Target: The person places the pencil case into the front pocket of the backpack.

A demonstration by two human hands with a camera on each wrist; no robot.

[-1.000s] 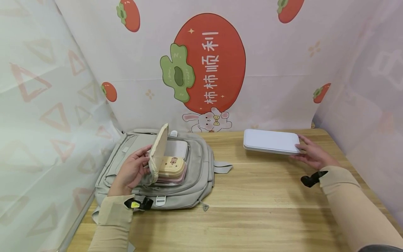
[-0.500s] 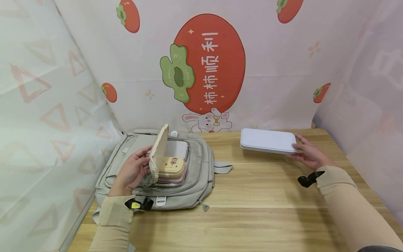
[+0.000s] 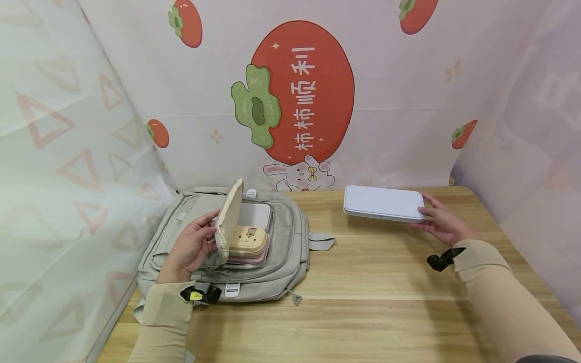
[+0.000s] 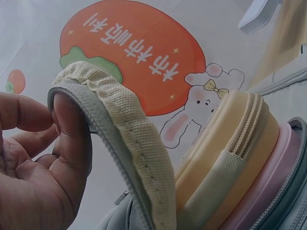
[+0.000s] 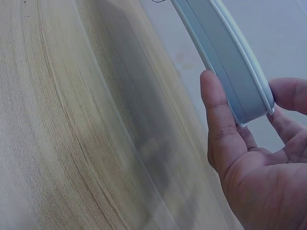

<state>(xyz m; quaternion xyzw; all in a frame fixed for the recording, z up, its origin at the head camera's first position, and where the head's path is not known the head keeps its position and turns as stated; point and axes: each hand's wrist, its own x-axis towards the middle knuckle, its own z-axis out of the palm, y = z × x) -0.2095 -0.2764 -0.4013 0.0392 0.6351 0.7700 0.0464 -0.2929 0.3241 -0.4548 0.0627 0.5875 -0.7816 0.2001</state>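
A grey backpack lies on the table at the left, its front pocket unzipped. My left hand pinches the edge of the pocket flap and holds it raised; in the left wrist view the thumb and fingers grip its zippered rim. Inside the pocket are a yellow zippered case with a small bear print, a pink case under it and a whitish flat case behind. My right hand grips one end of a flat white rectangular case, held above the table at the right.
A wooden table spans the front. Behind it hangs a white cloth with a large persimmon print, and more cloth closes both sides. A grey strap sticks out from the backpack's right side.
My right hand has carried the white case slightly left, toward the backpack. The left hand and the raised flap have stayed in place.
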